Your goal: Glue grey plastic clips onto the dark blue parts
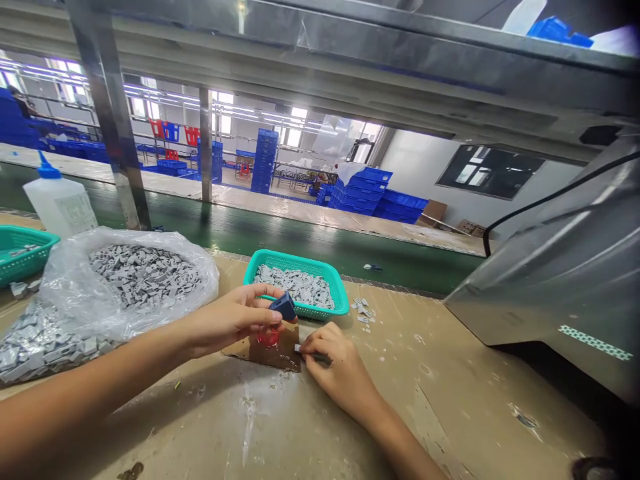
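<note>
My left hand (250, 312) holds a small dark blue block-shaped part (283, 306) between thumb and fingers, raised over a brown cardboard piece (280, 353). A shiny red patch (269, 338) shows on the cardboard below that hand. Pinched in the fingertips of my right hand (333, 360) is a small light grey plastic piece (298, 348), at the cardboard's right edge. Just behind both hands stands a green basket (340, 293) filled with small light grey pieces (295, 285).
Left of the hands lies an open plastic bag (65, 280) of grey parts. A white bottle (60, 203) with a blue nozzle and another green basket (25, 261) stand beyond it. Loose pieces (363, 310) lie right of the basket. A metal housing (565, 280) rises at right.
</note>
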`<state>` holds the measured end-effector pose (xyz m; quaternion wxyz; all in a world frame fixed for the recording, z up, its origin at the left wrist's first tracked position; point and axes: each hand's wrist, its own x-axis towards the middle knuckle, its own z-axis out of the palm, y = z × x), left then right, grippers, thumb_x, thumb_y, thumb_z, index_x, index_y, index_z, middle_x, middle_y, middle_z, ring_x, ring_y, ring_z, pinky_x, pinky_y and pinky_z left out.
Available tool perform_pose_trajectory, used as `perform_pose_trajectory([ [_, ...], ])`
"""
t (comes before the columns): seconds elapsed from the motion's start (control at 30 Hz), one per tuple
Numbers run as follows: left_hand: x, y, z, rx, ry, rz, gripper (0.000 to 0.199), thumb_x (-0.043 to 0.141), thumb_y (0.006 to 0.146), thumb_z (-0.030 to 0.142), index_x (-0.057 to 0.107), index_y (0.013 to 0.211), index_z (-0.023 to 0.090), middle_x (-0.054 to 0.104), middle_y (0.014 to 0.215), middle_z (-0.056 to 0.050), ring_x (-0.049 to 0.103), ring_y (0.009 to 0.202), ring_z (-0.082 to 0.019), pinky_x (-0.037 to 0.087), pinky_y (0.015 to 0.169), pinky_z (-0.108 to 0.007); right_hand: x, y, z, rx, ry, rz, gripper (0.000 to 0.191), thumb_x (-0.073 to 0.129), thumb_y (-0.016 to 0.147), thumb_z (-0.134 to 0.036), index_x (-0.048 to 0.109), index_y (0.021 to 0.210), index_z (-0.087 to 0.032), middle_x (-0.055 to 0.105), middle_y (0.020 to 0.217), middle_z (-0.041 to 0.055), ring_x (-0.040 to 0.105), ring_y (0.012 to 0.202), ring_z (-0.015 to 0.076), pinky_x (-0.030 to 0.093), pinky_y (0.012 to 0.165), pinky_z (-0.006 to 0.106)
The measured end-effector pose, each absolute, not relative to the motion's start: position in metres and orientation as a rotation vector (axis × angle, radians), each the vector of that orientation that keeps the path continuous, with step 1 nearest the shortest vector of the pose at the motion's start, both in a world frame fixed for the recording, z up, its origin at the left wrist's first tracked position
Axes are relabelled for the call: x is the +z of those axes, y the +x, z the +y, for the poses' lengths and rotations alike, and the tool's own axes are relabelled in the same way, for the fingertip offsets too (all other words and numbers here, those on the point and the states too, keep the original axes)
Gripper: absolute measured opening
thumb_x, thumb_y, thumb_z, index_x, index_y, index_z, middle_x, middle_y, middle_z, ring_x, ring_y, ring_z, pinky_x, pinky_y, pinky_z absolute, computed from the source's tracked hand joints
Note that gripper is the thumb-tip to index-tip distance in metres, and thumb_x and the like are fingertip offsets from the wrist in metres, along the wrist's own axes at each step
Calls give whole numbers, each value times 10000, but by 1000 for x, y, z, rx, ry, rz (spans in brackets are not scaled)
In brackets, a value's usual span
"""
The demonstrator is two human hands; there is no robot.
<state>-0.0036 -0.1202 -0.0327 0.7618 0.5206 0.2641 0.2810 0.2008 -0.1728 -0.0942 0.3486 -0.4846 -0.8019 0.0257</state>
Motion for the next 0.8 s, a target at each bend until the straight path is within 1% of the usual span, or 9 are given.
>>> perform_pose_trajectory([
  [0.13, -36, -4, -117, 649, 1208, 664, 200, 656, 689, 227, 553, 840, 145, 610, 725, -12, 533, 663, -76, 397, 633, -178, -95, 200, -173, 69, -1288, -2094, 204, 515, 697, -3, 614, 660, -177, 607, 685, 39, 505, 701, 183, 438, 593, 298],
  [0.27, -36, -5, -115, 761, 1342, 767, 228, 685, 642, 213, 583, 837, 154, 597, 707, 17, 509, 632, -68, 369, 597, -172, -93, 199, -175, 69, -1307, -2072, 194, 520, 698, -16, 625, 669, -177, 610, 679, 39, 505, 699, 188, 440, 590, 306],
  [0.4, -36, -4, -116, 705, 1435, 777, 255, 669, 658, 274, 598, 873, 157, 597, 637, 12, 506, 603, -88, 359, 572, -195, -78, 196, -179, 66, -1276, -1975, 171, 525, 721, -55, 628, 683, -186, 629, 709, 33, 526, 714, 185, 449, 620, 314],
  [0.5, -35, -3, -118, 681, 1432, 726, 239, 690, 635, 284, 579, 799, 149, 616, 653, 3, 523, 595, -92, 374, 588, -205, -69, 194, -179, -1, -1252, -1885, 152, 536, 743, -89, 637, 720, -199, 643, 748, 31, 542, 749, 187, 454, 658, 321],
  [0.57, -35, -2, -119, 669, 1436, 680, 222, 695, 628, 271, 576, 766, 144, 630, 676, -7, 545, 612, -103, 394, 612, -217, -68, 193, -179, -3, -1252, -1916, 150, 547, 736, -87, 641, 719, -202, 647, 742, 29, 540, 744, 191, 458, 649, 323],
  [0.67, -33, -3, -120, 651, 1461, 662, 207, 685, 633, 252, 600, 788, 143, 642, 676, -21, 570, 633, -129, 415, 632, -243, -71, 192, -178, 59, -1264, -2012, 162, 553, 719, -65, 642, 708, -200, 650, 730, 26, 531, 731, 193, 462, 617, 318],
  [0.8, -35, -4, -120, 632, 1495, 686, 216, 682, 626, 234, 639, 817, 143, 654, 678, -28, 579, 639, -143, 420, 636, -250, -71, 192, -179, -12, -1275, -1924, 157, 534, 758, -101, 649, 754, -207, 660, 774, 37, 524, 766, 200, 460, 678, 357],
])
